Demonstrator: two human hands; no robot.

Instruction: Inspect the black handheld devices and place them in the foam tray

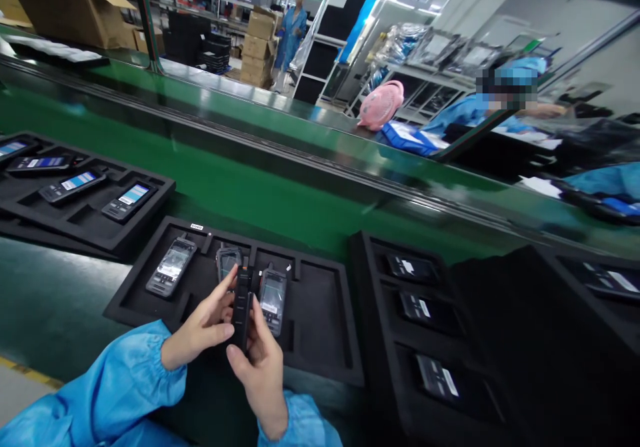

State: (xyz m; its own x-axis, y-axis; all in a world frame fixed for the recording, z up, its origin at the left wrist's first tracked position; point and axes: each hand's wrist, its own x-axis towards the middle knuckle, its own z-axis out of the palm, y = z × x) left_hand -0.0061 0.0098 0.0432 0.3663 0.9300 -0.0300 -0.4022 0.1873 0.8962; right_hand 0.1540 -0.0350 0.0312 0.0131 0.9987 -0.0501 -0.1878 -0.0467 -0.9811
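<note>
Both hands grip one black handheld radio [242, 308], turned so that its narrow side faces me. My left hand [213, 320] pinches it from the left, with fingertips near its upper end. From the right, my right hand [260, 357] closes round its lower part, thumb toward me. Beneath them lies a black foam tray [320, 313]. Three radios with stubby antennas rest in its slots: one at the left [171, 267], one partly hidden behind my fingers [229, 260], and one right of the held radio [273, 297].
At the left, another foam tray [95, 230] holds several radios with lit screens. Black trays with devices [373, 300] stand at the right. A green conveyor belt [260, 200] runs behind. Beyond it are a pink fan [383, 105], cardboard boxes [257, 47] and people in blue.
</note>
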